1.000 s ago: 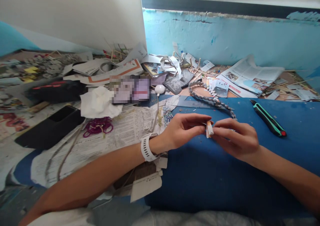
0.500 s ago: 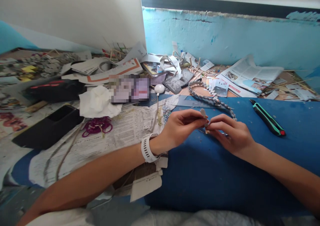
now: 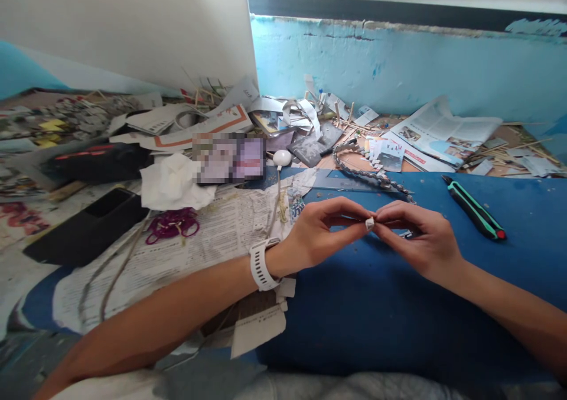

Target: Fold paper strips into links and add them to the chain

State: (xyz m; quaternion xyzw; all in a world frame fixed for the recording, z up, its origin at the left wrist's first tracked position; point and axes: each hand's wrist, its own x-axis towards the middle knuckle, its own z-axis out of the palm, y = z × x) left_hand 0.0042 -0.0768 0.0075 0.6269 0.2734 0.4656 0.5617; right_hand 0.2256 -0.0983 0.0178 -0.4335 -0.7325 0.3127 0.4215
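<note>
Between the fingertips of both hands is a small folded piece of paper, whitish and seen end-on. My left hand, with a white watch on its wrist, pinches it from the left. From the right, my right hand pinches the same piece, thumb and forefinger meeting the left fingertips. Fingers cover most of the paper. Just behind the hands lies a curved, braided grey chain, apparently of folded paper, with a clear ruler beside it.
A green and black utility knife lies on the blue table surface to the right. On the left are a black case, crumpled tissue, purple string and newspaper. Paper scraps and thin sticks line the wall.
The folded paper has turned from standing upright to pointing its end toward me. My fingertips have closed in around it from both sides, and my right hand has shifted slightly.
</note>
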